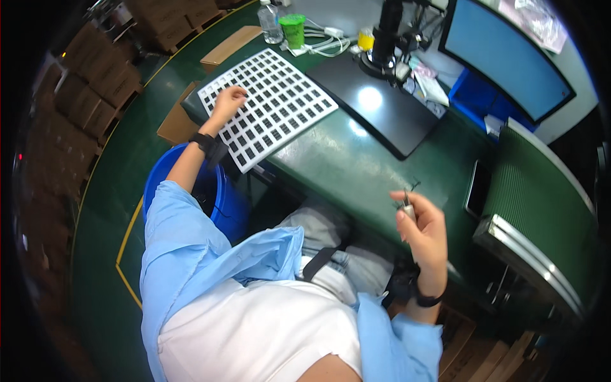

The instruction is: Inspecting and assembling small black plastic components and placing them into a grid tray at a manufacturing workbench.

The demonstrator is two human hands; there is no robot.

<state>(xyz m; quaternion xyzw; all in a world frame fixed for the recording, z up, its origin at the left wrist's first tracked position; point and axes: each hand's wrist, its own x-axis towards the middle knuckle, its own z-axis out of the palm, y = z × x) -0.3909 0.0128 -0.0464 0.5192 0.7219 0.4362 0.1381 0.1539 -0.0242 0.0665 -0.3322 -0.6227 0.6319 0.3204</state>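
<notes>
My left hand [230,102] reaches over the upper left part of a white tray [247,157], its fingers curled down. What those fingers hold, if anything, is hidden. Rows of small dark square parts [278,134] fill the tray's pockets. Off to the right, above the green tabletop, my right hand [425,234] pinches a small pale piece with thin dark wires [408,207] between thumb and fingers. Several of the wires stick out past the fingertips; the piece is too small to tell its kind.
A black mat [407,127] lies under a microscope [382,48] at the back, near a monitor [509,57]. A phone [478,188] rests beside a green conveyor belt [541,191]. A blue bin [230,202] stands below the tray. A bottle [270,24] and green cup [293,32] stand behind.
</notes>
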